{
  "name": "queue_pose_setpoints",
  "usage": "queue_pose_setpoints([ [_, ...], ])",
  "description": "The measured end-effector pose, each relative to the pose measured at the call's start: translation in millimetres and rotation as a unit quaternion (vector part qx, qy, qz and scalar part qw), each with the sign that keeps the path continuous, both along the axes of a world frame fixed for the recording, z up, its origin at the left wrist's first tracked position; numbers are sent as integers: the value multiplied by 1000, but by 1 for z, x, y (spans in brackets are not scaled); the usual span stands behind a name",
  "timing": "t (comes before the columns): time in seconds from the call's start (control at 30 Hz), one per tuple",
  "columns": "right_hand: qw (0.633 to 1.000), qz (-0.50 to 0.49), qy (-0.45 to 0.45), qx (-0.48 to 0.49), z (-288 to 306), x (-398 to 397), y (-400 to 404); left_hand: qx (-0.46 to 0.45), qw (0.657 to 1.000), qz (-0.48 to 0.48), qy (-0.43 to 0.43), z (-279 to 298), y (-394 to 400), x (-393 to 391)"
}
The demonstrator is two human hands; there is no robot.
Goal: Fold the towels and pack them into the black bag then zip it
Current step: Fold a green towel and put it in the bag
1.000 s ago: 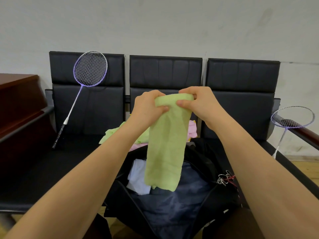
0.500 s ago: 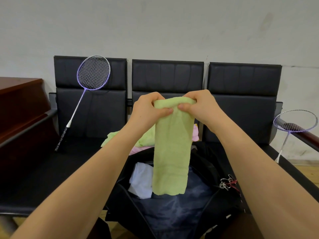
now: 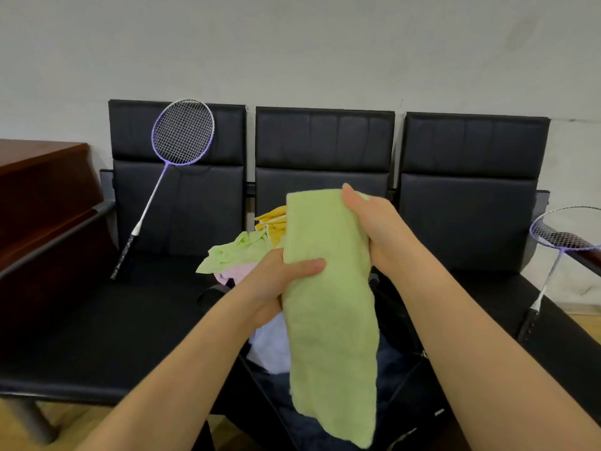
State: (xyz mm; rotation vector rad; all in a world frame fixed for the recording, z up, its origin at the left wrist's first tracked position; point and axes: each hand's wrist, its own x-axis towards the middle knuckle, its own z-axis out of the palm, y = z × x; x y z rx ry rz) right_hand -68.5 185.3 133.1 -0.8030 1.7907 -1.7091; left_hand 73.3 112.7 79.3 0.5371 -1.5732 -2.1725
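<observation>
I hold the folded green towel (image 3: 328, 288) up over the open black bag (image 3: 400, 379) on the bench seat. My left hand (image 3: 276, 281) pinches its left edge midway, thumb across the front. My right hand (image 3: 377, 229) grips the upper right edge, fingers curled behind. More towels (image 3: 240, 252) lie heaped behind the bag.

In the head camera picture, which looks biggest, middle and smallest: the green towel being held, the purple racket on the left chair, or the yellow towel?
1. Held green towel, though it is nearest the camera.
2. Purple racket leaning on the left chair.
3. Yellow towel, mostly hidden.
</observation>
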Motion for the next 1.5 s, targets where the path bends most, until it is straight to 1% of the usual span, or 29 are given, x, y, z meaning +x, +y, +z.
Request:
queue_pose_setpoints([
  [0.07, 997, 24, 6, 74, -20, -1, 0, 41, 999, 15, -4, -11, 3, -3],
  [0.13, 993, 68, -10, 96, -42, -1, 4, 74, 997, 36, -8, -22, 4, -7],
  [0.17, 990, 89, -36, 106, -54, -2, 8, 88, 995, 43, -10, -25, 4, -9],
  [0.23, 981, 134, -95, 108, -80, -4, 18, 96, 993, 56, -28, -34, 3, -11],
  [0.3, 984, 134, -97, 72, -95, -3, 23, 83, 991, 86, -60, -41, 0, -13],
  [0.37, 991, 107, -80, 23, -102, -1, 22, 40, 983, 153, -91, -49, -6, -15],
  [0.43, 995, 84, -53, -2, -107, 1, 17, -50, 974, 192, -106, -56, -12, -14],
  [0.47, 997, 71, -39, -3, -108, 1, 15, -100, 973, 180, -104, -56, -12, -12],
  [0.53, 998, 49, -34, 4, -110, -1, 12, -193, 969, 110, -109, -55, -11, -9],
  [0.57, 998, 49, -42, 7, -110, -3, 11, -241, 958, 79, -131, -56, -12, -9],
  [0.63, 994, 80, -66, 13, -110, -9, 9, -309, 931, 76, -177, -57, -17, -13],
  [0.67, 991, 110, -71, 25, -110, -12, 8, -327, 921, 90, -194, -58, -20, -15],
  [0.7, 989, 134, -49, 47, -109, -13, 7, -338, 912, 104, -209, -59, -22, -18],
  [0.73, 986, 150, -8, 76, -110, -14, 6, -343, 907, 111, -218, -59, -24, -19],
  [0.8, 981, 141, 61, 121, -109, -16, 4, -344, 904, 107, -229, -57, -27, -21],
  [0.87, 984, 116, 58, 126, -108, -19, 4, -350, 903, 97, -230, -55, -30, -20],
  [0.97, 983, 137, 34, 114, -106, -24, 10, -371, 898, 78, -223, -53, -35, -17],
  [1.0, 983, 140, 30, 111, -106, -25, 12, -366, 904, 65, -209, -53, -36, -16],
  [1.03, 985, 134, 21, 103, -107, -26, 13, -341, 919, 56, -189, -53, -36, -15],
  [1.1, 990, 118, -27, 74, -108, -24, 16, -223, 962, 39, -150, -50, -32, -13],
  [1.13, 989, 119, -70, 48, -109, -22, 18, -163, 976, 39, -135, -50, -30, -14],
  [1.17, 984, 127, -126, 15, -112, -20, 20, -121, 984, 45, -127, -51, -28, -16],
  [1.23, 963, 144, -227, -36, -119, -12, 24, -77, 988, 66, -114, -53, -26, -20],
  [1.27, 957, 148, -248, -39, -122, -8, 27, -64, 989, 76, -112, -53, -24, -22],
  [1.33, 960, 139, -244, -15, -126, -3, 28, -58, 987, 92, -118, -56, -21, -25],
  [1.43, 971, 87, -223, 4, -124, -3, 27, -113, 970, 152, -154, -64, -20, -24],
  [1.47, 973, 68, -220, 2, -123, -5, 26, -118, 964, 176, -159, -67, -18, -22],
  [1.5, 974, 51, -222, -4, -123, -6, 25, -102, 962, 195, -163, -70, -16, -19],
])
